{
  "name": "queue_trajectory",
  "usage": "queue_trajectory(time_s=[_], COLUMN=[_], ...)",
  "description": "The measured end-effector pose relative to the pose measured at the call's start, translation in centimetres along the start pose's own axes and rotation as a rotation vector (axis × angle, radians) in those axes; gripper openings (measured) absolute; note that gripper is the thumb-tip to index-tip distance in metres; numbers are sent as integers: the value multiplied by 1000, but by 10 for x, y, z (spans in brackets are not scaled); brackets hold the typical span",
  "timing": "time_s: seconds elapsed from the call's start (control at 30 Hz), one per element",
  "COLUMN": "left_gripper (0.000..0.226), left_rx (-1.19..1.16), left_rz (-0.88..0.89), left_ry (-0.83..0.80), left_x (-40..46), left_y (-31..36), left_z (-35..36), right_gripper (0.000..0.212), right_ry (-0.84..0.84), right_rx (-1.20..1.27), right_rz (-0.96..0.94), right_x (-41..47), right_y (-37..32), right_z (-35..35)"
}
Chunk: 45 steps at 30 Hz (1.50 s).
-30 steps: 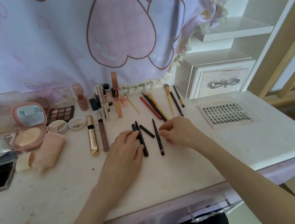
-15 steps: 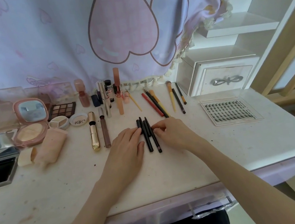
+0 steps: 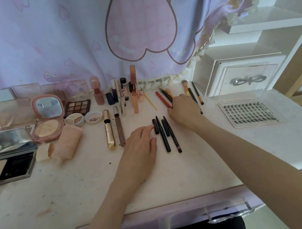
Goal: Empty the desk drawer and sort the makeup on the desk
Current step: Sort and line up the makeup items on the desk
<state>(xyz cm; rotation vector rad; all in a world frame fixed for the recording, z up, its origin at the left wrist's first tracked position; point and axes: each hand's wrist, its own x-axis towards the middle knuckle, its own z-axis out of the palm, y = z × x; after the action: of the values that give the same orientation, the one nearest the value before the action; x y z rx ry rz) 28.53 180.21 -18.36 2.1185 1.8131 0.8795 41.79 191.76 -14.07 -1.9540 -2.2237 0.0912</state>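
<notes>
White desk (image 3: 199,165) surface is stretching out under your arms, with a lilac heart-print curtain (image 3: 81,37) hanging behind it. Your left hand (image 3: 141,149) is lying flat with fingers straight, its fingertips touching the shortest of four black pencils (image 3: 165,133) that are lying side by side just to its right. Your right hand (image 3: 185,110) is resting just beyond those pencils with fingers curled down onto the red pencil (image 3: 162,99) and the dark liners fanned beside it; you cannot tell whether it is gripping one or only touching. Makeup brushes (image 3: 191,92) are poking out past its knuckles. Right of that hand, a clear lash tray (image 3: 249,112) is sitting in front of a small white drawer box (image 3: 242,79). Left of your left hand, a gold tube (image 3: 109,132) and a brown tube (image 3: 119,126) are lying parallel, then a squeeze tube (image 3: 67,142), a pink compact (image 3: 47,118), an eyeshadow palette (image 3: 77,107) and mirrored cases at the far edge. Upright bottles (image 3: 121,93) are crowding the back. Below your wrists, the desk drawer (image 3: 186,217) front is showing.
</notes>
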Motion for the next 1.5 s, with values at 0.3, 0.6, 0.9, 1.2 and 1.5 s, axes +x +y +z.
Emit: queue_trajectory(time_s=[0.3,0.6,0.9,1.2,1.5], left_gripper=[37,18,10,10,24], left_rx=[-96,-322,-369,-309,-436], left_rz=[29,97,100,109,90], left_ry=[79,159,175,96,63], left_x=[-3,-4,-4,9,23], left_y=[-2,23,31,30,41], left_z=[-4,-9,-22,-50,-29], right_gripper=[20,6,22,10,17], right_ry=[-46,-393,-454,-175,88], right_rx=[840,1384,1640,682,666], right_rz=[156,64,41,-319,-305], right_x=[-19,-86,-103,-108,-114], right_y=[11,20,35,37,24], right_z=[-28,-34,-38,-41,-18])
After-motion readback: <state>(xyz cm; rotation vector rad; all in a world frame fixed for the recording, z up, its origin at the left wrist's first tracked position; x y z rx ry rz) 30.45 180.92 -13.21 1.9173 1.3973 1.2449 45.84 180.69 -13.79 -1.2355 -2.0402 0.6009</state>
